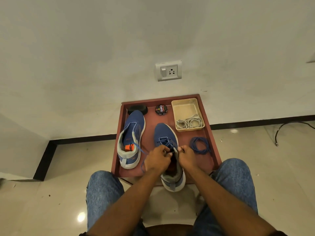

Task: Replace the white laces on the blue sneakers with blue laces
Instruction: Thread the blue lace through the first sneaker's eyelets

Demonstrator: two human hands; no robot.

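Landmark: red-brown tray (207, 120), set on the floor against the wall; all positions below are given relative to it.
Near sneaker (167, 138): lies at the tray's near edge, heel overhanging toward the person, toe pointing to the wall. A blue lace (164, 142) already crosses its lower eyelets.
Left hand (157, 157): fingers curled, pinching one end of that lace at the upper eyelets; a slack loop of lace hangs off to its left.
Right hand (186, 155): fingers curled at the opposite side of the shoe's collar – it appears to pinch the other lace end, though the strand itself is hidden by the fingers.
Step in hand: threading the top eyelets of the near sneaker, judged from the lacing already in place below.
Next move: calls for feeding each tip through the last holes, evening the two ends, then drawing the lace snug.
Spare blue lace (199, 144): coiled on the tray floor, right of the near sneaker – presumably for the second shoe.
Second sneaker (132, 133): on the tray's left side, no lace visible in its eyelets.
Beige basket (185, 102): far right corner of the tray; holds the removed white laces (189, 123), loosely looped at its near end.
Polish tin (161, 109): far edge of the tray, centre.
Black lid-like object (138, 109): far left corner; identity unclear.
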